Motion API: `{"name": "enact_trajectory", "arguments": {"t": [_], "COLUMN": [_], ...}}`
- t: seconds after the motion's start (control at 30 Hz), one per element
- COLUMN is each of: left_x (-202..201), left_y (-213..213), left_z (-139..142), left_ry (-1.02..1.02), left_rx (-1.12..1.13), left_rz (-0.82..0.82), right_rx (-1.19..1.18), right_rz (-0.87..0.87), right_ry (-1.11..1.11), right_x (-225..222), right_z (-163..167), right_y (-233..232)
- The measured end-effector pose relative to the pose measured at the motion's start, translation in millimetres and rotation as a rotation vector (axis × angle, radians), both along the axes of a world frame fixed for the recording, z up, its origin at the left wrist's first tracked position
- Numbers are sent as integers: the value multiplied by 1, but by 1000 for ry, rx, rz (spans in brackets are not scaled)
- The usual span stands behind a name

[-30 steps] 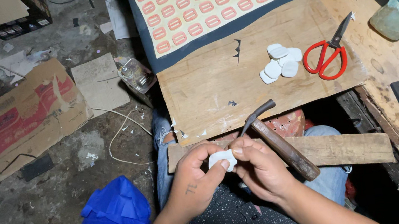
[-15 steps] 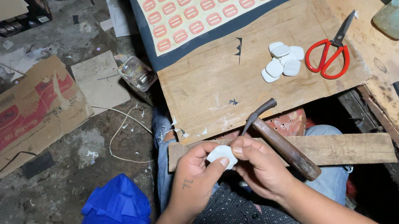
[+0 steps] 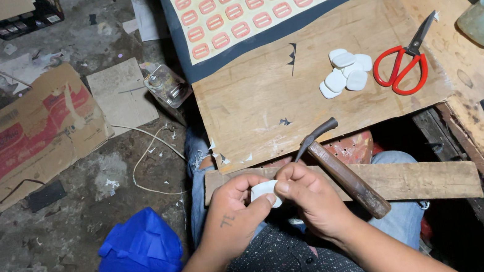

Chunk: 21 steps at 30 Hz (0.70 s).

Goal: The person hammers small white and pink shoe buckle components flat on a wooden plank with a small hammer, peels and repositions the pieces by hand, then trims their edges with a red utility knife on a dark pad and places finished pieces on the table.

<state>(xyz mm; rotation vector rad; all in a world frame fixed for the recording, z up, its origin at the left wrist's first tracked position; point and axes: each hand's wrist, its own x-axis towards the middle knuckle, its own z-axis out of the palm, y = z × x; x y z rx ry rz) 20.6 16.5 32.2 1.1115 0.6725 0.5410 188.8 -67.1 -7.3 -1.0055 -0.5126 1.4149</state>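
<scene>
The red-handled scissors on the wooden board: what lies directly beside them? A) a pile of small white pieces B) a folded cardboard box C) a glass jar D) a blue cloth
A: the red-handled scissors lie on the wooden board next to a pile of small white pieces.

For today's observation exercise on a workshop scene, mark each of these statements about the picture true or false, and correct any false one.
1. Both hands hold a small white rounded piece between them. True; the left hand and the right hand pinch it together.
2. The red-handled scissors lie on the floor. False; they lie on the brown wooden board.
3. A wooden-handled hammer rests beside the right hand. True.
4. The pile of white rounded pieces lies right of the scissors. False; it lies to their left.
5. A crumpled blue cloth lies on the floor. True.
</scene>
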Motion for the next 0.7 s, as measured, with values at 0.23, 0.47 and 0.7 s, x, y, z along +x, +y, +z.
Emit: {"name": "enact_trajectory", "arguments": {"t": [0.23, 0.47, 0.7], "left_x": [-6, -10, -8], "left_y": [3, 3, 0], "left_z": [8, 11, -8], "left_ry": [109, -13, -196], "left_rx": [36, 153, -308], "left_rz": [-122, 93, 282], "right_rx": [-21, 404, 627], "right_rz": [40, -7, 72], "right_ry": [36, -889, -1381], "right_x": [0, 2, -6], "right_z": [-5, 43, 93], "right_y": [-1, 1, 19]}}
